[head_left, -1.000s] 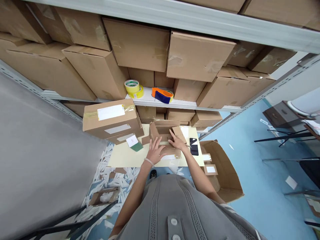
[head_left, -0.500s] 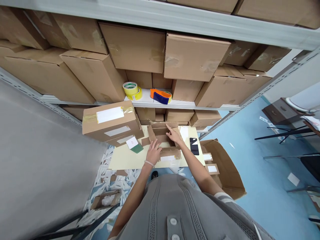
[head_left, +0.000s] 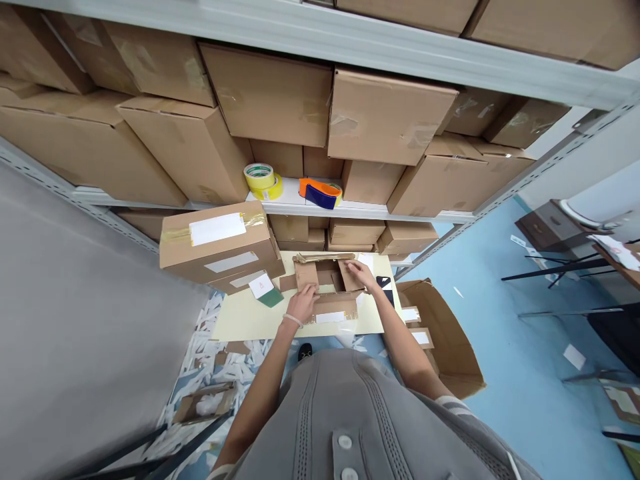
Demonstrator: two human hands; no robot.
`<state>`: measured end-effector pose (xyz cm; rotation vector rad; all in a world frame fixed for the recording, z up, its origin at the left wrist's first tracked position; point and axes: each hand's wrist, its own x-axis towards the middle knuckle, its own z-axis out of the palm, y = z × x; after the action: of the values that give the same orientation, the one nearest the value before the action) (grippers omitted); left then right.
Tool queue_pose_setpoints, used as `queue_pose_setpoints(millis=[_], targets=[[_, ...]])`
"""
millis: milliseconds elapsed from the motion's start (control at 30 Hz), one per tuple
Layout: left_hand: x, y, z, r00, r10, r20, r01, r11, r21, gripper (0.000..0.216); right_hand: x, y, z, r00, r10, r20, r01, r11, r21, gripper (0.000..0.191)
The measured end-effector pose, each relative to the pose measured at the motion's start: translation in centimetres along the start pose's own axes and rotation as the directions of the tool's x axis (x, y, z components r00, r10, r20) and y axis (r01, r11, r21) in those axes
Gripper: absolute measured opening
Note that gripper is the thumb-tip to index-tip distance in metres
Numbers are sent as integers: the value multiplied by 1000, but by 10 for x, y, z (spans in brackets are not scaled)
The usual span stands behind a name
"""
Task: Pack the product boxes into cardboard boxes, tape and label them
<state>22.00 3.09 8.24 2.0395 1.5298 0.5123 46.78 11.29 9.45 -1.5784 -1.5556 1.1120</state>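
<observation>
A small cardboard box (head_left: 334, 305) sits open on the cream tabletop, its long front flap folded out toward me with a white label on it. My left hand (head_left: 302, 305) lies with its fingers stretched on the left flap (head_left: 306, 273), at the box's front left corner. With fingers and thumb, my right hand (head_left: 364, 276) holds the right flap (head_left: 351, 277), which leans inward over the opening. The back flap (head_left: 325, 257) stands up along the far side. Part of the box's inside is hidden by the two side flaps.
Left of the box are a small white-and-green carton (head_left: 266, 289) and large taped boxes (head_left: 215, 233). A phone (head_left: 385, 288) lies to the right. Yellow tape rolls (head_left: 264, 180) and an orange-and-blue tape dispenser (head_left: 320, 192) rest on the shelf. A big open carton (head_left: 450, 333) stands on the floor.
My right hand has moved from pointing over the box to its right flap, and both side flaps now lean inward. My left hand has shifted slightly down. The back flap stands more upright.
</observation>
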Motion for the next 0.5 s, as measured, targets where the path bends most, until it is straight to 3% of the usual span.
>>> queue_pose_setpoints(millis=[133, 233, 367, 500], targets=[[24, -10, -16, 986, -158, 53, 158, 987, 3, 16, -21, 11, -21, 999, -18, 36, 19, 999, -41, 39], [41, -16, -25, 954, -291, 65, 292, 956, -8, 14, -32, 17, -20, 998, -63, 19, 63, 998, -23, 45], [49, -13, -24, 875, -478, -79, 480, 877, 2, 27, -37, 27, -1, 991, -46, -127, 36, 996, -82, 56], [45, 0, -12, 816, -513, -265, 540, 841, 33, 53, -39, 35, 17, 951, 69, -301, -137, 968, -211, 77]])
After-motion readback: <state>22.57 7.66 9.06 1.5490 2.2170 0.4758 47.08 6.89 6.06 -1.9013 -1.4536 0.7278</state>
